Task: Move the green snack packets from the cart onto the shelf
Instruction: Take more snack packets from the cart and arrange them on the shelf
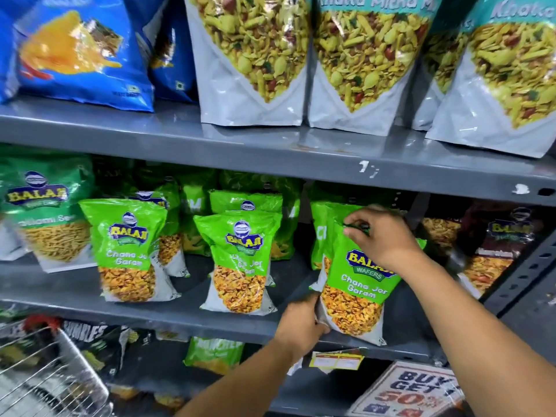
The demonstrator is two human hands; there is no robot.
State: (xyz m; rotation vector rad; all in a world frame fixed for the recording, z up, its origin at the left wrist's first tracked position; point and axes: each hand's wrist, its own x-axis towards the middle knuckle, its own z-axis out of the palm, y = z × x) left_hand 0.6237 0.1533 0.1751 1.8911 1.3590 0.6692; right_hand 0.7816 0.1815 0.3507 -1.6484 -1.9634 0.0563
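Observation:
A green snack packet (pixel 358 284) stands tilted at the right of the grey middle shelf (pixel 186 314). My right hand (pixel 379 236) pinches its top edge. My left hand (pixel 301 323) grips its lower left corner at the shelf's front lip. Two more green packets of the same kind (pixel 129 251) (pixel 240 263) stand upright to the left on that shelf, with others behind them. The wire cart (pixel 51 374) shows at the bottom left; what it holds is hard to tell.
A darker green packet (pixel 45 212) stands at the far left of the middle shelf and maroon packets (pixel 493 245) at the far right. Blue and white packets fill the upper shelf (pixel 270 149). A promo sign (pixel 412 392) sits at the bottom right.

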